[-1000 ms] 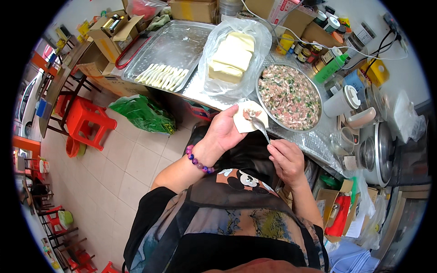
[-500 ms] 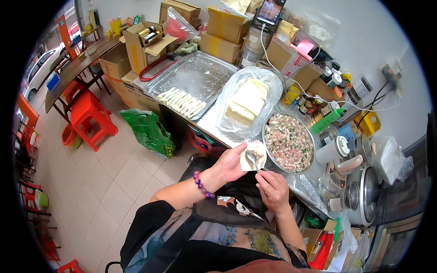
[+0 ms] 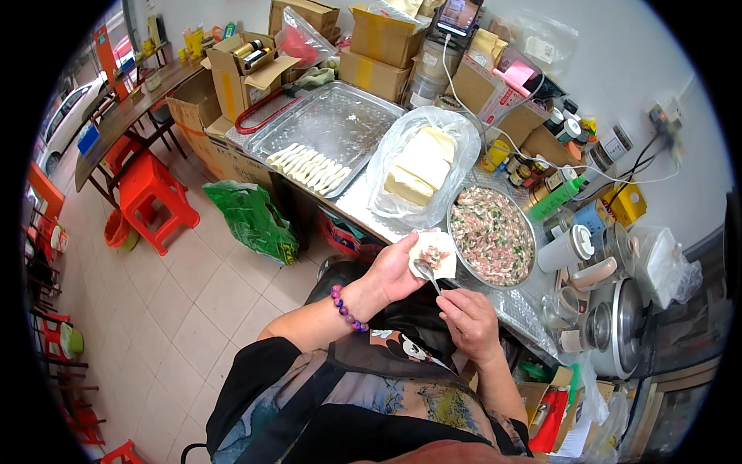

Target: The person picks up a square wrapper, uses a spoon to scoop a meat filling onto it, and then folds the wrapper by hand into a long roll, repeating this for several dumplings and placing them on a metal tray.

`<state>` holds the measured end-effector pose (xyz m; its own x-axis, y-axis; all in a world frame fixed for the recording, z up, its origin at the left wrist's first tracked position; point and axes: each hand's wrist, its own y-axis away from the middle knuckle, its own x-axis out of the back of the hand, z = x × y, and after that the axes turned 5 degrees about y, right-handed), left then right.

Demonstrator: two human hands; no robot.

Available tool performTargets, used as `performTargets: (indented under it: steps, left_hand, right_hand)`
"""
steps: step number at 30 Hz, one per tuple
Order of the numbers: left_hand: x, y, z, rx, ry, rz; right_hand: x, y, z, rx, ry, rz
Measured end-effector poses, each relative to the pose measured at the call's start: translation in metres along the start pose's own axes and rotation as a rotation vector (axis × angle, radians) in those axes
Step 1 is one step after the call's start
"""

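Observation:
My left hand holds a square dough wrapper flat, with a dab of minced meat filling on it. Pinched in the fingers of my right hand is a metal spoon, its bowl touching the wrapper beside the filling. A round metal bowl of minced meat mixed with green bits stands just beyond, to the right. Stacks of pale square wrappers lie in an open clear plastic bag. On the metal tray, filled and folded wrappers sit in a row along the near edge.
Jars and bottles, a white cup and a lidded pot crowd the table's right side. Cardboard boxes and a propped phone line the back. A green bag and red stool stand on the floor.
The spoon's bowl has drawn back toward the wrapper's near edge, leaving the filling more exposed. My left hand has tilted the wrapper slightly; my right hand has shifted a little right.

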<state>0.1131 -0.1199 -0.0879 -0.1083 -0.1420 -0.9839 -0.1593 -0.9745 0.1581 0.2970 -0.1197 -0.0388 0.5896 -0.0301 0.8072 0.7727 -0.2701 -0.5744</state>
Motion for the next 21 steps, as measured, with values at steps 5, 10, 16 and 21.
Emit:
performTargets:
  steps: [5,10,16,21]
  left_hand:
    - [-0.002,0.0,0.002,-0.056,0.027,-0.029]
    - [-0.004,0.002,0.0,-0.011,0.006,-0.094]
    - [-0.006,0.005,-0.007,0.049,0.03,-0.094]
    - [-0.004,0.002,-0.009,0.031,0.013,-0.122]
  right_hand:
    - [0.011,0.002,0.003,-0.089,-0.09,0.127]
    - [0.009,0.006,0.002,-0.316,-0.416,0.168]
    - [-0.004,0.025,0.02,-0.742,-0.742,0.306]
    - [-0.001,0.025,0.022,-0.591,-0.492,0.305]
